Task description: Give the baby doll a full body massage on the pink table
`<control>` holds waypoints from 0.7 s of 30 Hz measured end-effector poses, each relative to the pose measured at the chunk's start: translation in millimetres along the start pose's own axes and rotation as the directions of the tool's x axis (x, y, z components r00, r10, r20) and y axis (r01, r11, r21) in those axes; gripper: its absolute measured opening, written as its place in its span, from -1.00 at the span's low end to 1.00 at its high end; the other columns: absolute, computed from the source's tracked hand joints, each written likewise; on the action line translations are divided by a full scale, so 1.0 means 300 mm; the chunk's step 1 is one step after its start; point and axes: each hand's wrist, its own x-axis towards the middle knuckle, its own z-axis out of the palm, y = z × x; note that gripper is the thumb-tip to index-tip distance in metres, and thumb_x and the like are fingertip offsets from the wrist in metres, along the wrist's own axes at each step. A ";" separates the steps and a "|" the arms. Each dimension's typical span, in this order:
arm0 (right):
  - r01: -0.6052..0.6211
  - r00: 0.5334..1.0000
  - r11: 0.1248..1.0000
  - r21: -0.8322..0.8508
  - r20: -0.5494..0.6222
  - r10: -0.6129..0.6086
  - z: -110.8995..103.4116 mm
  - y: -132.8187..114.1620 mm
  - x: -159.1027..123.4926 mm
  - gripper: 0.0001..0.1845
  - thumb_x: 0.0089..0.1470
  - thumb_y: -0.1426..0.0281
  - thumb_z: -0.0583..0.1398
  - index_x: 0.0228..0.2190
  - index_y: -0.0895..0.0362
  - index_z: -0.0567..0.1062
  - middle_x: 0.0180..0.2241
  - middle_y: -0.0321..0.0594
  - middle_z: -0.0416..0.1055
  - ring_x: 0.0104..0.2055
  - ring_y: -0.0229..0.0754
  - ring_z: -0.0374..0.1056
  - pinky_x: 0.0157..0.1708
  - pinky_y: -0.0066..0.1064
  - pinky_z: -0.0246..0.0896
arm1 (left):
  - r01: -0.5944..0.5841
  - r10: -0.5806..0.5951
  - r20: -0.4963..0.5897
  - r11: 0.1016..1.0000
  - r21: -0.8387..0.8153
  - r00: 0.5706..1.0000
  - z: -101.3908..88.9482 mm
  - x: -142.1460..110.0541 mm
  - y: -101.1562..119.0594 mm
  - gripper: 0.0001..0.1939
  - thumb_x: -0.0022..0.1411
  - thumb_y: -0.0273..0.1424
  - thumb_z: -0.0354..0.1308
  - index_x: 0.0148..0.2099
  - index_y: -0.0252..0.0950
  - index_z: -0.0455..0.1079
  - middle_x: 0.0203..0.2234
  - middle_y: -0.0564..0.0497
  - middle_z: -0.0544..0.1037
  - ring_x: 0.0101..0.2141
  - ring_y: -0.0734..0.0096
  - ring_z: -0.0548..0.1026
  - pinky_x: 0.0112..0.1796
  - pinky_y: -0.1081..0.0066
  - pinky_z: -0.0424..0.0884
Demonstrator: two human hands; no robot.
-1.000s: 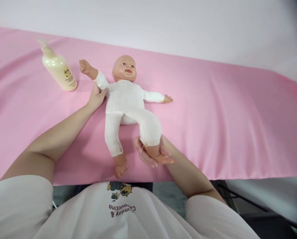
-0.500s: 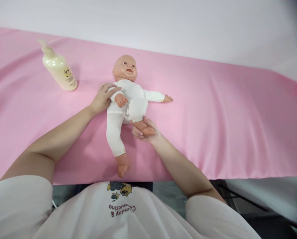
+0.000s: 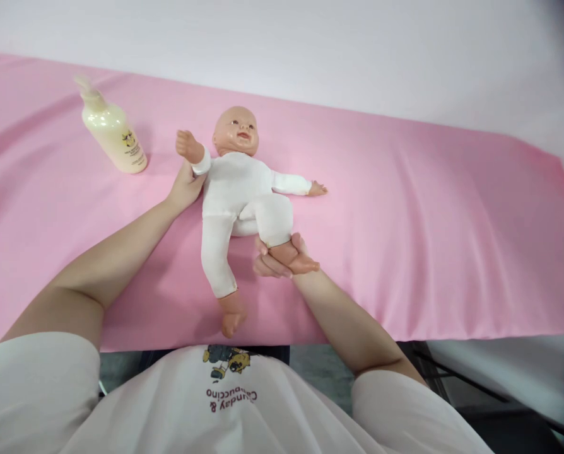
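A baby doll [image 3: 237, 183] with a white cloth body and bare plastic head, hands and feet lies face up on the pink cloth [image 3: 386, 239]. At the doll's arm on the left side of the view is my left hand [image 3: 186, 188], closed on that arm, its fingers mostly hidden behind it. The arm's little fist points up and outward beside the head. My right hand [image 3: 275, 261] wraps round the ankle of the doll's bent leg, fingers behind and beneath it. The other leg stretches straight toward me.
A cream pump bottle [image 3: 114, 139] with a cartoon label stands on the cloth to the left. Behind the table rises a white surface [image 3: 310, 50]. The table's near edge runs just before my shirt [image 3: 225, 403].
My left hand has swung the doll's arm from across its chest outward to the left. My right hand has drawn the bent leg down and to the right, toward me.
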 end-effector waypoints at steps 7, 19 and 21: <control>-0.439 0.880 0.891 0.113 0.254 0.401 -0.018 0.028 -0.049 -0.31 0.11 0.08 0.44 0.10 0.23 0.43 -0.26 0.01 0.65 -0.28 -0.05 0.61 -0.28 -0.32 0.48 | 0.128 -0.137 -0.103 0.988 -0.082 0.985 -0.004 0.007 -0.054 -0.23 0.25 0.30 0.16 0.19 -0.18 0.20 0.02 -0.20 0.53 0.10 0.05 0.54 0.25 -0.05 0.41; -0.363 0.884 0.917 0.165 0.372 0.283 -0.007 0.004 -0.027 -0.26 0.13 0.39 0.41 0.26 -0.01 0.29 -0.11 0.04 0.60 -0.11 0.01 0.60 -0.15 -0.18 0.52 | 0.023 -0.020 -0.055 0.997 0.068 0.998 -0.005 0.002 -0.030 -0.26 0.44 0.24 -0.13 0.35 -0.20 0.17 0.17 -0.29 0.51 0.23 0.10 0.48 0.30 0.01 0.36; -0.338 0.887 0.919 0.205 0.397 0.237 -0.011 -0.001 -0.030 -0.29 0.16 0.32 0.38 0.27 0.00 0.29 -0.15 0.05 0.60 -0.16 0.01 0.60 -0.20 -0.22 0.51 | -0.009 0.011 -0.024 0.996 0.085 1.000 -0.007 0.001 -0.004 -0.27 0.46 0.22 -0.16 0.34 -0.22 0.22 0.17 -0.28 0.52 0.27 0.08 0.44 0.35 0.00 0.29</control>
